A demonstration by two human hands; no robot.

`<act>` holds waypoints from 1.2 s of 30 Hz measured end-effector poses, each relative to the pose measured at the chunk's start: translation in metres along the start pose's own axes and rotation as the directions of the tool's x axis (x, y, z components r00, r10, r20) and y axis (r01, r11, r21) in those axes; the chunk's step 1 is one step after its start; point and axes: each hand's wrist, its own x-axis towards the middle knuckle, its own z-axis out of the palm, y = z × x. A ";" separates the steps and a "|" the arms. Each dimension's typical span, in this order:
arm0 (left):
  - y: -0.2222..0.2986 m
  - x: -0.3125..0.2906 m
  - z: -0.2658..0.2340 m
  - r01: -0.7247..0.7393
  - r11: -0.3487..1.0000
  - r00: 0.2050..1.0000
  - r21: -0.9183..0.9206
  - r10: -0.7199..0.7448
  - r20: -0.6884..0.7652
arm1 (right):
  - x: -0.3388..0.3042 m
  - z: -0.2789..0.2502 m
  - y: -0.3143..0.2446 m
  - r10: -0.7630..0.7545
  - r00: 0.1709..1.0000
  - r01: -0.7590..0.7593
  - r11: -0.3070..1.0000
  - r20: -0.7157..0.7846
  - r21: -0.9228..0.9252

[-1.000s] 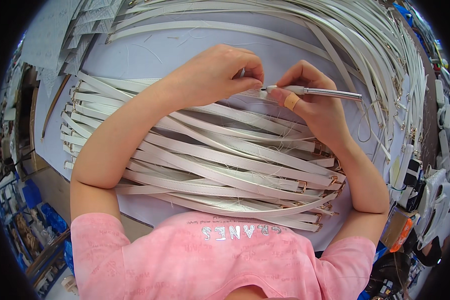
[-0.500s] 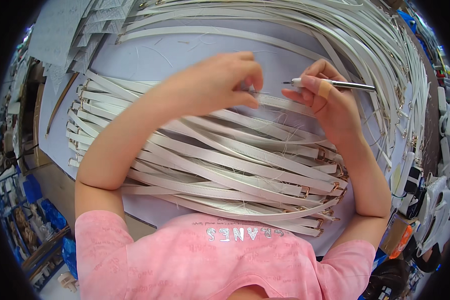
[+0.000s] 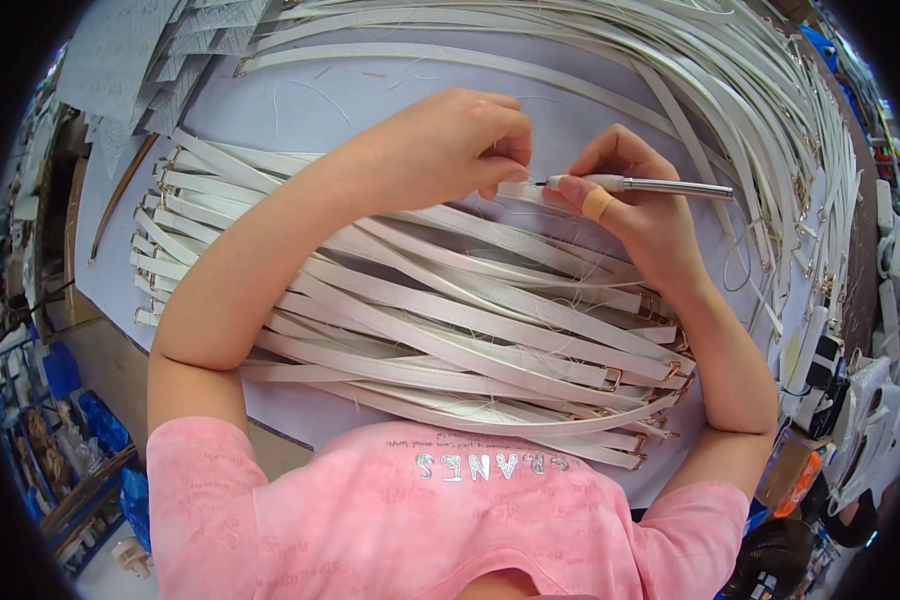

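Gently take the strap [image 3: 517,190] by its edges, expecting something light, bendy and perhaps slick, and the pen [image 3: 670,187], probably rigid, by its pale front end, as gripped in the right hand [image 3: 642,210]. Find the strap at the far side of the pile [image 3: 470,300], showing between both hands, with the left hand [image 3: 465,140] curled in, too hidden to tell whether pinching anything. Note its narrow white face, and the pen's silver rear barrel and dark tip.

White straps [image 3: 450,300], loose threads [image 3: 328,99] on pale table [image 3: 235,115]
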 end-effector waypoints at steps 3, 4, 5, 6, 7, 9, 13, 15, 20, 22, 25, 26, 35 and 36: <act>-0.001 0.001 -0.004 0.009 0.999 0.999 -0.034 -0.008 0.035 | 0.000 0.001 -0.002 -0.008 1.000 0.009 0.998 0.012 -0.054; -0.001 0.001 -0.005 0.014 0.999 0.998 -0.049 -0.011 0.055 | 0.000 0.001 -0.003 -0.013 1.000 0.014 0.997 0.017 -0.080; -0.001 0.000 -0.005 0.015 0.999 0.998 -0.050 -0.012 0.054 | 0.000 0.002 -0.002 -0.012 1.000 0.013 0.997 0.018 -0.080; -0.001 0.001 -0.005 0.020 0.998 0.998 -0.056 -0.017 0.054 | 0.000 0.002 -0.001 -0.022 1.000 0.023 0.996 0.016 -0.083; 0.000 0.001 -0.004 0.026 0.998 0.998 -0.061 -0.023 0.055 | 0.000 0.002 0.000 -0.033 0.999 0.034 0.996 0.014 -0.085; 0.000 0.001 -0.005 0.032 0.997 0.998 -0.066 -0.029 0.055 | 0.000 0.003 0.000 -0.042 0.999 0.043 0.995 0.012 -0.088; 0.000 0.001 -0.006 0.049 0.997 0.996 -0.065 -0.044 0.074 | 0.000 0.003 -0.001 -0.041 0.999 0.042 0.994 0.017 -0.100; -0.003 0.001 -0.005 0.015 0.998 0.999 -0.057 -0.012 0.050 | 0.000 0.003 -0.001 -0.037 0.999 0.039 0.995 0.020 -0.087; 0.002 0.002 -0.007 0.109 0.994 0.991 -0.005 -0.108 0.079 | 0.001 0.003 0.000 -0.042 0.999 0.043 0.995 0.015 -0.086; -0.001 0.002 -0.005 0.092 0.996 0.994 -0.016 -0.091 0.065 | 0.000 0.005 0.000 -0.049 0.999 0.049 0.995 0.002 -0.083; -0.004 0.003 -0.004 0.057 0.998 0.998 -0.037 -0.056 0.037 | 0.000 0.006 0.001 -0.064 0.998 0.062 0.995 -0.024 -0.079; -0.004 0.003 -0.004 0.045 0.998 0.998 -0.039 -0.044 0.035 | 0.000 0.006 0.002 -0.067 0.997 0.065 0.995 -0.025 -0.077; -0.005 0.003 -0.005 0.036 0.997 0.998 -0.063 -0.033 0.051 | 0.000 0.007 0.003 -0.067 0.997 0.065 0.995 -0.029 -0.070; -0.005 0.003 -0.005 0.042 0.997 0.998 -0.070 -0.038 0.054 | 0.000 0.007 0.003 -0.068 0.997 0.066 0.996 -0.028 -0.066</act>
